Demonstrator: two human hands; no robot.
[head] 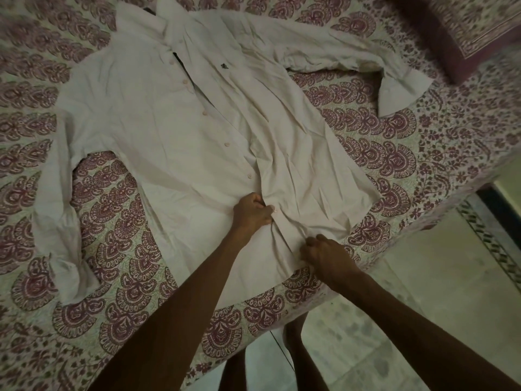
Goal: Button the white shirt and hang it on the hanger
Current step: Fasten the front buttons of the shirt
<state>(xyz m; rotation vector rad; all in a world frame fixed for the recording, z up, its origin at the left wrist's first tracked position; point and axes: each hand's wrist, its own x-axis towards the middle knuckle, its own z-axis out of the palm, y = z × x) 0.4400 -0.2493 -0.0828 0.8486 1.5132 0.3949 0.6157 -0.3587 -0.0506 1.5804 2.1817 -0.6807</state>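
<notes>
White shirt (pixel 169 131): L hand (pixel 251 212) & R hand (pixel 324 256) pinch front edges.

white shirt (pixel 158 131), maroon paisley bedsheet (pixel 118 263)

Shirt (pixel 158 131) lies spread on the bed (pixel 118 249), collar end farthest from both hands. Left hand (pixel 252 213) grips the front edge; right hand (pixel 324 258) pinches it just right, nearer the hem. Pillow (pixel 465 32) lies far beyond the right hand.

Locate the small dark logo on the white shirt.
Head view, upper centre: the small dark logo sits on the white shirt, just right of its button row.
</notes>
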